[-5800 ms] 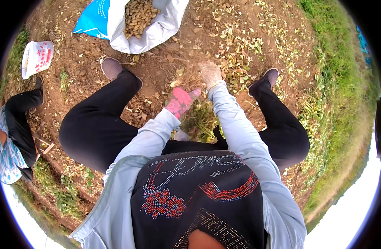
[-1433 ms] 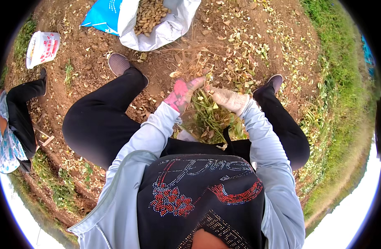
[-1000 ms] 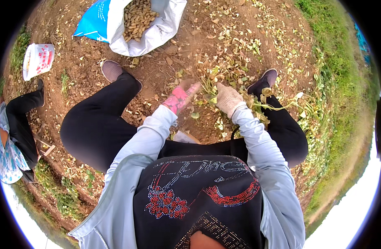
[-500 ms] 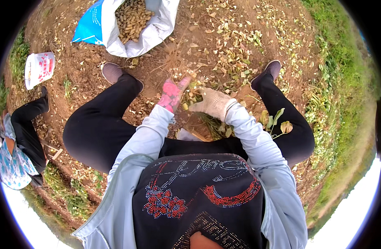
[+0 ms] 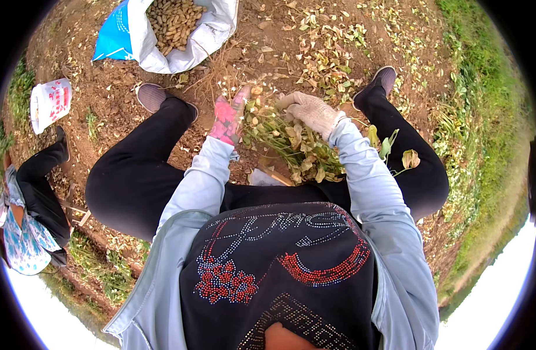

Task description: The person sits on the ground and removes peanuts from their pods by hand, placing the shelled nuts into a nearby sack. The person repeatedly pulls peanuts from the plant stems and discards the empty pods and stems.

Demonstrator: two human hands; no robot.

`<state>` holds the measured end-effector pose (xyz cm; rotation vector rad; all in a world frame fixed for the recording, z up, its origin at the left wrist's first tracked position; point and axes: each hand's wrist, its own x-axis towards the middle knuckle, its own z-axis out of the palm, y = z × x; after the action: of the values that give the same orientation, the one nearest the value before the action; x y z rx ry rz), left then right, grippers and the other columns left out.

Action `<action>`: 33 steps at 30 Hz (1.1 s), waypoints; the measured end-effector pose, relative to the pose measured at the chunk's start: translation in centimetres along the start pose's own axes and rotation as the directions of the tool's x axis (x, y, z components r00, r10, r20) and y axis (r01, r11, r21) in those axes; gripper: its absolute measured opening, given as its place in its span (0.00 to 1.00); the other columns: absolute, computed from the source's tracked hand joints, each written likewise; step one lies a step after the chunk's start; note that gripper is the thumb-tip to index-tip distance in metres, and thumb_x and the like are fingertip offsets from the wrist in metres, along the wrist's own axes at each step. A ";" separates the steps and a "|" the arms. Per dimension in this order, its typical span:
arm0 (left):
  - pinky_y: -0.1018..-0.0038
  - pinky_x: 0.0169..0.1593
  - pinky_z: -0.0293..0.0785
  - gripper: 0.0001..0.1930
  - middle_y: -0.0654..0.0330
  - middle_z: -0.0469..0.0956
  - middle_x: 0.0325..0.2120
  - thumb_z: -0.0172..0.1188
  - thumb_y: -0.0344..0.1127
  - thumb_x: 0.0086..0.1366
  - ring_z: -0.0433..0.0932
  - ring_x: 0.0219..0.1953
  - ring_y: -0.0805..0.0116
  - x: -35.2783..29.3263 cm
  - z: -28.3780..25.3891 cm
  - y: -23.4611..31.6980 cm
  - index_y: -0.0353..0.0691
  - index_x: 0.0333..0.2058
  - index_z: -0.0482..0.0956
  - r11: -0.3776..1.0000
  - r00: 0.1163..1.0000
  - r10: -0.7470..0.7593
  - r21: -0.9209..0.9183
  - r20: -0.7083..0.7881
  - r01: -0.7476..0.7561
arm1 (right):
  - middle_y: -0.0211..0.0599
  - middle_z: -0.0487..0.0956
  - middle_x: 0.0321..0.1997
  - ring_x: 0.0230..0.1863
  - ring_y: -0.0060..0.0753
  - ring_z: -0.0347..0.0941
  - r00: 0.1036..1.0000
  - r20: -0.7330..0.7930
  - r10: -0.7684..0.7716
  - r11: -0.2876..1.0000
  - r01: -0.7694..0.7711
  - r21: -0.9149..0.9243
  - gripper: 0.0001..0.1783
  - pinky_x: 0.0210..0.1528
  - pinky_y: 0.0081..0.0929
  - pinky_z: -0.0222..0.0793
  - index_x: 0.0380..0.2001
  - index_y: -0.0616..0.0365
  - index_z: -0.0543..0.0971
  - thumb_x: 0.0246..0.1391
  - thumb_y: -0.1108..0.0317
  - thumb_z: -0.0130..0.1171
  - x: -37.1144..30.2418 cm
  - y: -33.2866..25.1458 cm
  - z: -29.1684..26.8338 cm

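Observation:
My left hand [image 5: 229, 116], in a pink patterned glove, is closed around the stems of a leafy peanut plant [image 5: 291, 140], near the thin roots. The plant's green and yellowing leaves spread between my hands and down toward my lap. On its far right side is my right hand [image 5: 310, 112], in a beige knitted glove. Its fingers are curled together close to the leaves, and what they grip is hidden. Beyond my left foot stands an open white and blue sack [image 5: 215, 48] with peanuts [image 5: 174, 23] inside.
A white bucket with red print [image 5: 51, 105] stands at the left. Below it sits another person in dark trousers [image 5: 41, 186]. Dry leaves [image 5: 332, 76] litter the brown soil, and green grass [image 5: 484, 87] runs along the right. A leafy sprig [image 5: 396, 154] lies over my right thigh.
My hands have moved apart, the left one farther away and leftward, the right one rightward. More of the leafy plant now shows between them. The view has shifted slightly.

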<state>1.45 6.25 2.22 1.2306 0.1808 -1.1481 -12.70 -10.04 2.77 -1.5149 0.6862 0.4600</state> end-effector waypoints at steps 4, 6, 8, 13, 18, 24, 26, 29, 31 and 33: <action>0.68 0.51 0.74 0.25 0.52 0.71 0.52 0.50 0.42 0.68 0.77 0.47 0.64 0.2 -1.3 -0.7 0.30 0.57 0.63 0.989 0.992 0.007 0.142 0.124 -0.025 | 0.26 0.73 0.25 0.24 0.17 0.67 0.977 -0.211 -0.020 0.998 0.030 0.047 0.16 0.27 0.16 0.65 0.49 0.56 0.74 0.62 0.69 0.42 -0.8 -3.1 1.0; 0.68 0.52 0.74 0.25 0.51 0.68 0.55 0.52 0.38 0.67 0.75 0.50 0.64 0.7 -1.6 -0.9 0.33 0.59 0.60 0.917 0.957 0.155 0.324 0.245 -0.232 | 0.26 0.72 0.23 0.23 0.16 0.66 0.954 -0.286 -0.094 0.995 0.096 -0.009 0.16 0.25 0.17 0.64 0.50 0.55 0.74 0.63 0.68 0.42 0.3 -2.6 1.0; 0.71 0.55 0.69 0.23 0.51 0.71 0.53 0.48 0.42 0.69 0.73 0.52 0.66 -0.2 -1.5 -1.1 0.32 0.57 0.66 0.795 0.928 0.191 0.504 0.319 -0.337 | 0.29 0.72 0.26 0.26 0.20 0.66 0.920 -0.345 -0.184 0.981 0.149 -0.125 0.17 0.29 0.19 0.64 0.50 0.55 0.74 0.62 0.67 0.42 1.2 -2.1 0.8; 0.76 0.40 0.74 0.18 0.56 0.77 0.36 0.50 0.44 0.68 0.77 0.37 0.71 0.6 -1.9 -2.2 0.33 0.45 0.73 0.900 0.914 0.229 0.284 0.334 -0.330 | 0.24 0.68 0.16 0.15 0.15 0.60 0.866 -0.476 -0.155 0.960 0.245 0.134 0.16 0.16 0.17 0.55 0.47 0.52 0.77 0.63 0.61 0.45 3.9 -0.9 0.8; 0.79 0.32 0.73 0.16 0.59 0.78 0.28 0.52 0.44 0.67 0.77 0.29 0.74 1.4 -3.2 -3.0 0.36 0.40 0.75 0.948 0.930 0.080 0.261 0.358 -0.182 | 0.22 0.68 0.19 0.16 0.14 0.57 0.924 -0.372 0.092 0.870 0.107 0.481 0.21 0.18 0.15 0.56 0.49 0.51 0.75 0.64 0.51 0.41 2.6 -2.5 -2.5; 0.77 0.33 0.73 0.19 0.59 0.79 0.29 0.52 0.47 0.66 0.77 0.29 0.73 -0.9 -0.3 0.0 0.36 0.43 0.75 0.955 0.890 0.077 0.224 0.449 -0.196 | 0.38 0.75 0.43 0.45 0.31 0.71 0.966 0.106 -0.238 0.964 0.221 0.149 0.34 0.52 0.28 0.68 0.55 0.53 0.71 0.62 0.38 0.34 1.3 -7.2 0.5; 0.77 0.33 0.74 0.20 0.59 0.79 0.29 0.52 0.47 0.66 0.77 0.28 0.73 0.3 -2.1 -1.6 0.36 0.45 0.74 0.933 0.879 0.085 0.273 0.469 -0.236 | 0.39 0.75 0.44 0.46 0.33 0.71 0.837 0.127 -0.533 0.811 0.547 -0.207 0.31 0.54 0.28 0.66 0.54 0.53 0.71 0.60 0.41 0.41 3.4 -7.0 0.6; 0.77 0.33 0.75 0.20 0.60 0.79 0.30 0.51 0.45 0.66 0.78 0.30 0.73 1.2 -3.3 -2.5 0.34 0.47 0.74 0.895 0.856 0.082 0.340 0.510 -0.288 | 0.39 0.76 0.42 0.43 0.33 0.71 0.464 0.207 -0.861 0.267 0.760 -0.593 0.25 0.50 0.27 0.66 0.51 0.53 0.73 0.59 0.47 0.49 6.4 -4.9 0.8; 0.78 0.34 0.75 0.19 0.60 0.79 0.30 0.50 0.44 0.67 0.78 0.30 0.74 0.7 -2.7 -1.8 0.34 0.46 0.75 0.908 0.888 0.094 0.327 0.450 -0.262 | 0.35 0.77 0.37 0.37 0.31 0.71 0.688 0.051 -0.724 0.620 0.681 -0.390 0.20 0.43 0.26 0.67 0.46 0.54 0.75 0.58 0.52 0.51 6.3 -5.8 1.6; 0.78 0.34 0.75 0.18 0.60 0.80 0.31 0.50 0.42 0.67 0.78 0.31 0.74 0.0 -1.6 -1.1 0.33 0.44 0.77 0.959 0.939 0.023 0.258 0.342 -0.117 | 0.31 0.76 0.32 0.32 0.27 0.69 0.903 -0.161 -0.399 0.911 0.411 0.045 0.16 0.37 0.24 0.68 0.41 0.54 0.76 0.59 0.54 0.52 5.7 -6.8 2.5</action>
<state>1.36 7.65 0.89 1.2477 -0.2887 -1.3322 -3.65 -8.52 3.81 -1.5769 0.4761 0.0021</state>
